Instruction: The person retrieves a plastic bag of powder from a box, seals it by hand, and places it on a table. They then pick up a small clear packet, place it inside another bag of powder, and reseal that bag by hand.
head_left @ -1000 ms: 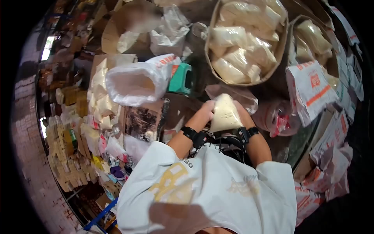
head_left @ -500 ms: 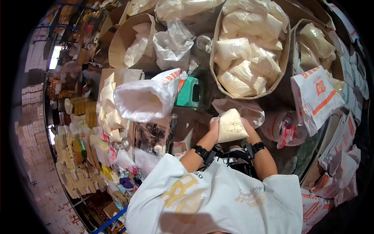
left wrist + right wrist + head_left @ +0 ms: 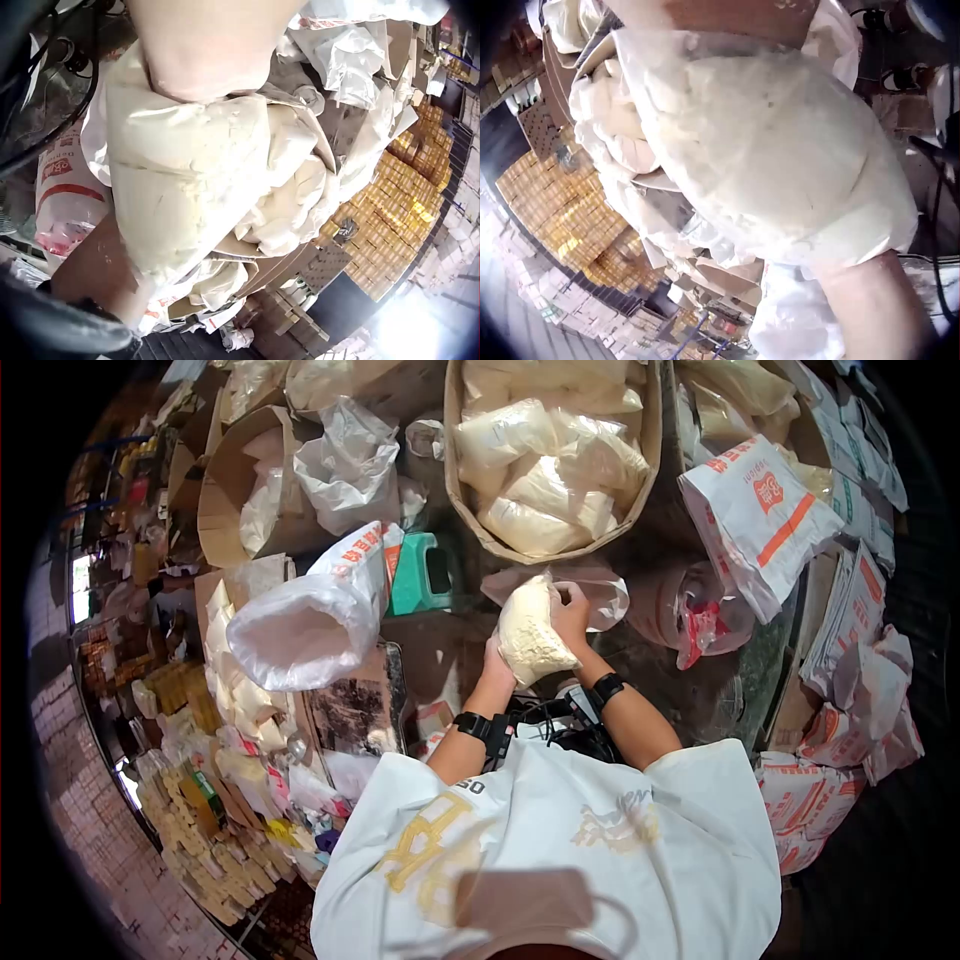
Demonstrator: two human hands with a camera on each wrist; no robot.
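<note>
A clear plastic bag of pale cream powder (image 3: 532, 635) is held in front of the person, tilted, its plump body filling much of both wrist views. My left hand (image 3: 498, 663) holds the bag's lower left side, its fingers mostly hidden behind the bag. At the upper right edge, my right hand (image 3: 571, 616) pinches the plastic with curled fingers. Just beyond the hands lies an open clear plastic bag (image 3: 603, 603).
A large carton (image 3: 462, 480) full of similar powder bags stands ahead. On the left are an open white sack (image 3: 300, 635) and a green plastic container (image 3: 418, 575). A printed white sack (image 3: 765, 525) and a pink-red plastic bundle (image 3: 703, 625) lie to the right.
The right hand has moved from the powder bag's right side up to its upper edge, and the bag has turned and tilted. The left hand stays at its left side. The head view has shifted.
</note>
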